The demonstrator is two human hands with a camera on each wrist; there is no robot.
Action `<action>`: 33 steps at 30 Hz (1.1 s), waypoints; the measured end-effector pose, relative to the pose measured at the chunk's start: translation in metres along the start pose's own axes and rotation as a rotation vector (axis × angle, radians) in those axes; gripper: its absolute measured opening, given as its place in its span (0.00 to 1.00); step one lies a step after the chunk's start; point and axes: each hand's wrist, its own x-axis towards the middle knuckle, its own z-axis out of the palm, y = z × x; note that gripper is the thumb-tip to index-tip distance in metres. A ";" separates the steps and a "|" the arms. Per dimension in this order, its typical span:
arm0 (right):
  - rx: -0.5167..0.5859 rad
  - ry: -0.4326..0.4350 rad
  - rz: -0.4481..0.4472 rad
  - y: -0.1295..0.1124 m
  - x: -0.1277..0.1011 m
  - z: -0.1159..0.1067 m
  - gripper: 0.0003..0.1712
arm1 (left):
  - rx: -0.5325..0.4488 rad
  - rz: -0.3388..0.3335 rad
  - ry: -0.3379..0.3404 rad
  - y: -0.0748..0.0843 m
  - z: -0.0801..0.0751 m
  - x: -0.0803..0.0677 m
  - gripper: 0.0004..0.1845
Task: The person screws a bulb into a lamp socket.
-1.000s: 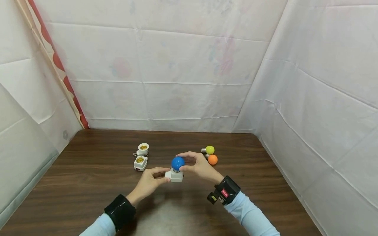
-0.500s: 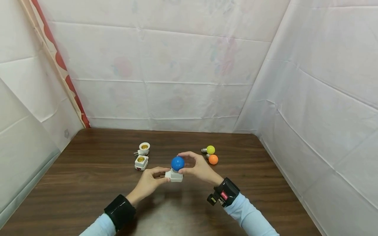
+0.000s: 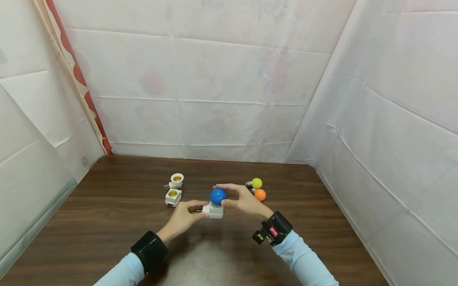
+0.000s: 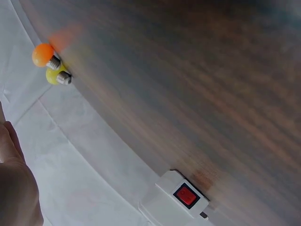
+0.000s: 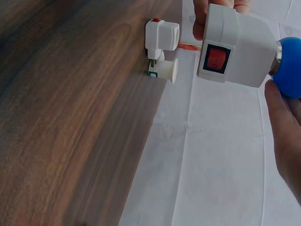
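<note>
White sheeting (image 3: pixel 214 79) walls in the dark wood surface (image 3: pixel 107 222), which fills the lower half of the head view. Low in the middle of that frame, the left hand (image 3: pixel 184 217) and right hand (image 3: pixel 243 200) meet above the surface. The left grip is closed on the white plug-in lamp socket (image 3: pixel 214 211), thumb and fingers pinching its left side. The right grip curls round the blue bulb (image 3: pixel 217 196), fingers over the top, thumb on the near side.

The bulb sits upright in the socket, directly above it, so the shared long axis of the pair runs vertically between the two hands. The right wrist view shows the socket's red switch (image 5: pixel 216 57) and the bulb's base seated at the socket mouth.

Left of the hands stand two empty sockets (image 3: pixel 173 191). To the right lie a yellow bulb (image 3: pixel 256 183) and an orange bulb (image 3: pixel 260 194), touching.
</note>
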 end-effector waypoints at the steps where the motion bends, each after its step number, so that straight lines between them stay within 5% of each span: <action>1: -0.005 0.009 0.000 0.001 0.001 -0.001 0.29 | 0.003 0.000 0.003 -0.001 0.000 0.002 0.20; 22: 0.024 0.233 0.094 -0.017 0.007 0.000 0.25 | 0.025 -0.006 0.052 0.007 0.004 0.018 0.19; 33: 0.062 0.221 0.101 -0.010 0.007 0.002 0.30 | 0.041 -0.003 0.062 -0.002 0.004 0.017 0.19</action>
